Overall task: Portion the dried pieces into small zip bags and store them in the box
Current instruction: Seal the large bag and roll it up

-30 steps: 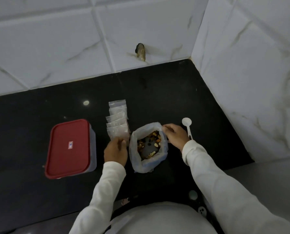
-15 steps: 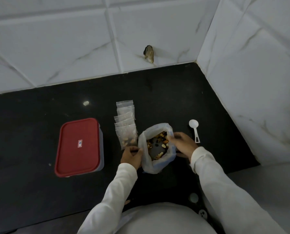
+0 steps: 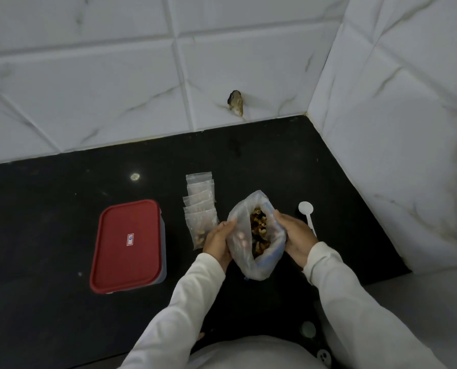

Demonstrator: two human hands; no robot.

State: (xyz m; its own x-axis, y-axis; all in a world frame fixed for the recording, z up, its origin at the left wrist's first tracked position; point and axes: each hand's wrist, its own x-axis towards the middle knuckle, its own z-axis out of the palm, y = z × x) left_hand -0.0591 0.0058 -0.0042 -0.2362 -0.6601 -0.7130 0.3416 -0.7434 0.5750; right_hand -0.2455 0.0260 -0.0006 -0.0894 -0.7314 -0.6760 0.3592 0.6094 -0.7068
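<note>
Here the fingers [image 3: 280, 218] of the left hand [image 3: 218, 242] and right hand [image 3: 295, 234] clamp opposite walls of the plastic bag [image 3: 248, 265], forearms converging, probably to keep its mouth open over the dried pieces [image 3: 259, 233]. Small zip bags [image 3: 200, 209] lie just beyond the left fingers, a white spoon [image 3: 306, 209] beside the right. The red-lidded box [image 3: 127, 246] sits farther left on the desk [image 3: 49, 209].

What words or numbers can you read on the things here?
The sticker on the red lid: small dark marks, maybe two digits, too blurred to read.
The small zip bags, big bag and white spoon: no writing that shows.
</note>
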